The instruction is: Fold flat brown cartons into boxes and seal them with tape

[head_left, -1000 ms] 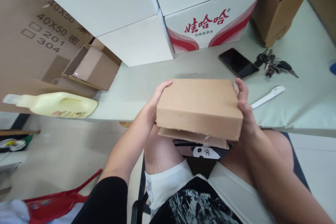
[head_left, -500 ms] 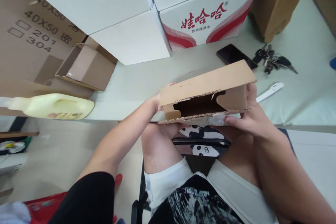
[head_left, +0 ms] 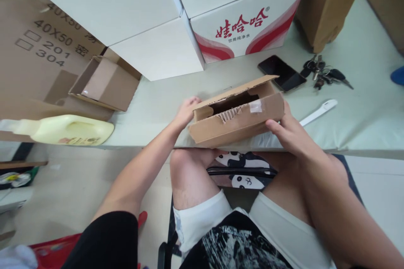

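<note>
The left hand point(head_left: 188, 110) and the right hand point(head_left: 292, 130) grasp a small cardboard box point(head_left: 236, 122) from its two ends, above the near edge of the table point(head_left: 164, 101). Its torn opening is between the hands. Just beside the right hand lies a white tool point(head_left: 319, 112). Well left of the grip is a yellow bottle point(head_left: 74, 129). Beyond the right hand lie a phone point(head_left: 282, 73) and keys point(head_left: 325, 72); behind the grip, farther, stands a white carton point(head_left: 249, 33).
</note>
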A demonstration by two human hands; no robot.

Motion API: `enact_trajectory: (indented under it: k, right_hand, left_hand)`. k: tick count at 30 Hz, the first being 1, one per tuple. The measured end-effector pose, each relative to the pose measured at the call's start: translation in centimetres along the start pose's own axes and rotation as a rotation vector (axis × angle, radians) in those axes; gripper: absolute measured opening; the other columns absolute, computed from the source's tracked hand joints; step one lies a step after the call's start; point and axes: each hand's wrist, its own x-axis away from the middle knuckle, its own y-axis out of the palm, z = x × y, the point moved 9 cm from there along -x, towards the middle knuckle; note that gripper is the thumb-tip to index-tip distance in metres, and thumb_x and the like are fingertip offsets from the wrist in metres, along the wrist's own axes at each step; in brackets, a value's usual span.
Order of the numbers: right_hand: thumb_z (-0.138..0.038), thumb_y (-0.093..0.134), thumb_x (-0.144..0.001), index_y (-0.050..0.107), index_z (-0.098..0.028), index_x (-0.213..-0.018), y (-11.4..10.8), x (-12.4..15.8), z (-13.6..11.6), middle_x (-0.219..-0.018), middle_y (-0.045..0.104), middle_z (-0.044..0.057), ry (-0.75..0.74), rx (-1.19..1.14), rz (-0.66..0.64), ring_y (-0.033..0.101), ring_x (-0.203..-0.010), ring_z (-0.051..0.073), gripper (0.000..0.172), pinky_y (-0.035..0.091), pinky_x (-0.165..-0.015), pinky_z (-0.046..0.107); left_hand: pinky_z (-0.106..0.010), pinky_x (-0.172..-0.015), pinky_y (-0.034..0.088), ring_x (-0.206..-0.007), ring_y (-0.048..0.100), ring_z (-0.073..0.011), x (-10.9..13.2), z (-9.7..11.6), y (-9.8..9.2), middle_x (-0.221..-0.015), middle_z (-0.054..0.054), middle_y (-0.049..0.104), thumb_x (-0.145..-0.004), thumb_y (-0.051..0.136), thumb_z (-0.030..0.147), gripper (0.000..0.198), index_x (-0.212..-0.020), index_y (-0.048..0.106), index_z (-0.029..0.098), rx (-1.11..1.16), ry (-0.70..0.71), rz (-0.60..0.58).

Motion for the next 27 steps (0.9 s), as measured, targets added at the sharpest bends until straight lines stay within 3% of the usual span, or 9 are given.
enact_trajectory:
  k: [2, 4, 7, 10, 13, 16, 21, 24, 27]
  right_hand:
    - [-0.073, 0.054, -0.093, 0.03, -0.026, -0.163, 0.4, -0.1, -0.2, -0.17, 0.036, 0.016, -0.019, -0.013, -0.014, 0.035, -0.157, 0.04, 0.087, 0.034, -0.128, 0.056]
    - [-0.073, 0.053, -0.093, 0.029, -0.025, -0.163, 0.8, -0.1, -0.2, -0.17, 0.036, 0.016, -0.016, -0.021, -0.028, 0.036, -0.157, 0.039, 0.088, 0.035, -0.128, 0.056]
    - [-0.072, 0.055, -0.092, 0.029, -0.025, -0.162, 1.0, 0.0, 0.1, -0.166, 0.042, 0.018, 0.03, -0.02, -0.019, 0.043, -0.152, 0.039, 0.088, 0.041, -0.123, 0.056]
    - [-0.073, 0.055, -0.092, 0.032, -0.026, -0.16, 1.1, 0.2, -0.1, -0.165, 0.044, 0.017, 0.042, -0.014, -0.017, 0.044, -0.152, 0.04, 0.086, 0.041, -0.123, 0.057]
    - [-0.069, 0.055, -0.093, 0.036, -0.026, -0.158, 0.9, 0.4, -0.4, -0.163, 0.045, 0.017, 0.025, 0.016, 0.008, 0.042, -0.152, 0.04, 0.08, 0.036, -0.125, 0.061]
    - [-0.066, 0.061, -0.088, 0.04, -0.024, -0.155, -0.3, 0.6, -0.5, -0.158, 0.047, 0.02, 0.015, 0.078, 0.133, 0.051, -0.142, 0.043, 0.081, 0.046, -0.114, 0.067]
    - [-0.045, 0.064, -0.088, 0.043, -0.032, -0.152, -1.7, -0.4, -2.9, -0.158, 0.045, 0.013, -0.167, 0.09, 0.247, 0.047, -0.146, 0.038, 0.069, 0.05, -0.113, 0.061]
    - [-0.032, 0.06, -0.084, 0.051, -0.032, -0.144, -1.5, -2.2, -4.6, -0.155, 0.052, 0.009, -0.222, 0.091, 0.16, 0.047, -0.148, 0.036, 0.061, 0.044, -0.12, 0.061]
    - [-0.027, 0.059, -0.077, 0.064, -0.031, -0.125, -0.8, -3.8, -6.3, -0.142, 0.064, 0.007, -0.269, 0.15, 0.029, 0.055, -0.139, 0.038, 0.048, 0.041, -0.121, 0.065]
  left_hand:
    - [-0.048, -0.109, 0.053, -0.123, 0.068, -0.0289, 0.8, 2.2, -0.6, -0.123, -0.008, 0.076, -0.09, 0.058, 0.066, 0.048, -0.106, 0.072, 0.023, 0.02, 0.071, -0.006]
    - [-0.049, -0.115, 0.05, -0.137, 0.061, -0.0303, 2.1, 5.4, 0.5, -0.145, -0.008, 0.067, -0.09, 0.056, 0.075, 0.064, -0.131, 0.069, 0.027, 0.001, 0.238, -0.183]
    - [-0.05, -0.125, 0.04, -0.144, 0.056, -0.0311, 4.5, 8.0, 3.0, -0.153, -0.009, 0.061, -0.093, 0.042, 0.083, 0.073, -0.125, 0.077, 0.027, -0.203, 0.363, -0.474]
    - [-0.054, -0.132, 0.03, -0.157, 0.041, -0.0317, 5.7, 8.3, 3.9, -0.163, -0.005, 0.053, -0.094, 0.025, 0.087, 0.083, -0.132, 0.074, 0.032, -0.288, 0.359, -0.586]
    - [-0.062, -0.134, 0.017, -0.164, 0.023, -0.0347, 6.3, 8.1, 4.0, -0.167, -0.001, 0.047, -0.094, 0.046, 0.079, 0.067, -0.143, 0.066, 0.036, -0.454, 0.357, -0.575]
    - [-0.063, -0.13, 0.027, -0.161, 0.032, -0.0376, 6.8, 8.3, 4.2, -0.166, -0.005, 0.048, -0.094, 0.065, 0.056, 0.06, -0.149, 0.058, 0.033, -0.583, 0.372, -0.521]
    - [-0.056, -0.13, 0.032, -0.158, 0.038, -0.0343, 7.7, 8.6, 5.5, -0.166, -0.01, 0.048, -0.098, 0.055, 0.039, 0.061, -0.157, 0.047, 0.025, -0.589, 0.449, -0.486]
    - [-0.061, -0.13, 0.024, -0.163, 0.026, -0.0357, 7.7, 7.6, 6.1, -0.168, -0.008, 0.045, -0.102, 0.042, 0.037, 0.054, -0.154, 0.052, 0.024, -0.67, 0.422, -0.407]
    - [-0.059, -0.127, 0.028, -0.161, 0.032, -0.035, 7.9, 7.5, 6.1, -0.164, -0.008, 0.051, -0.101, 0.038, 0.034, 0.052, -0.149, 0.056, 0.024, -0.721, 0.46, -0.265]
